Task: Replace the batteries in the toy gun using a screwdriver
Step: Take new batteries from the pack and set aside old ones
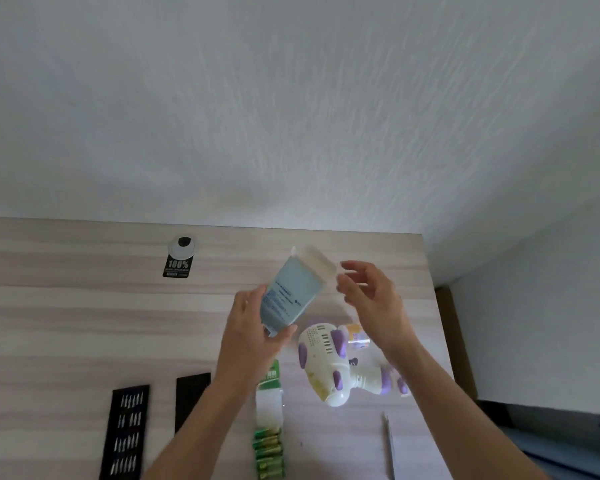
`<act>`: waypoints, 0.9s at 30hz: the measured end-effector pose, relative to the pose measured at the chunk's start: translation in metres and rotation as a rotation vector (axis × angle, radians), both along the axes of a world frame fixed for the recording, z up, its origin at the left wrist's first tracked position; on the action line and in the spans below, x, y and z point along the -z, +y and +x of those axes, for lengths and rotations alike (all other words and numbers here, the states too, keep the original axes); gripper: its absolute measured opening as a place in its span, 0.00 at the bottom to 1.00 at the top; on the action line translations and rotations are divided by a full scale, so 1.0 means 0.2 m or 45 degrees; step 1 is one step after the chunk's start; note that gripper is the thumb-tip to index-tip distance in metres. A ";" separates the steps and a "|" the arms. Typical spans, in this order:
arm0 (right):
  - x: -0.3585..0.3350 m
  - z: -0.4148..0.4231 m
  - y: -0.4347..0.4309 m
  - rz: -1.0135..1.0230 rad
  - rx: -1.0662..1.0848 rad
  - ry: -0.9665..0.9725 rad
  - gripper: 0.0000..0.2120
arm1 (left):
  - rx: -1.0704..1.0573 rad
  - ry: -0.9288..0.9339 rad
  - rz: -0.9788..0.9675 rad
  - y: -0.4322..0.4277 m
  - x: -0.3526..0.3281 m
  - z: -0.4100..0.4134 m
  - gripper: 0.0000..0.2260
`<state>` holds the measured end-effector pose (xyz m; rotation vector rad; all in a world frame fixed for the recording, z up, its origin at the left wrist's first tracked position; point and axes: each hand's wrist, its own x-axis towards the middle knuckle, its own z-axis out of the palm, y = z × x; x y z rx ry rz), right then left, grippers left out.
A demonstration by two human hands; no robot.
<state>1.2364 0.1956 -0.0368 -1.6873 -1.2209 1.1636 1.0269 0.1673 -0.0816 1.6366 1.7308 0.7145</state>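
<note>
A white and purple toy gun (pixel 329 362) lies on the wooden table (pixel 84 323), below my hands. My left hand (pixel 253 327) grips the lower end of a pale blue box (pixel 291 296) tilted up over the table. The box has a clear lid end (pixel 317 263) at its top. My right hand (pixel 371 299) hovers just right of that lid with fingers spread, holding nothing. Green batteries (pixel 269 452) lie in a pack near the front edge. A thin metal screwdriver (pixel 388 445) rests to the right of them.
A black tray of screwdriver bits (pixel 125 434) and a second black tray (pixel 191 396) lie at the front left. A small white camera on a black card (pixel 181 254) stands at the back. The table's right edge is near the wall (pixel 499 306).
</note>
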 end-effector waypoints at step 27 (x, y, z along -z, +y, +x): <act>0.83 0.41 0.03 0.096 -0.518 -1.179 0.27 | 0.476 0.807 -0.257 0.71 0.48 -0.17 0.31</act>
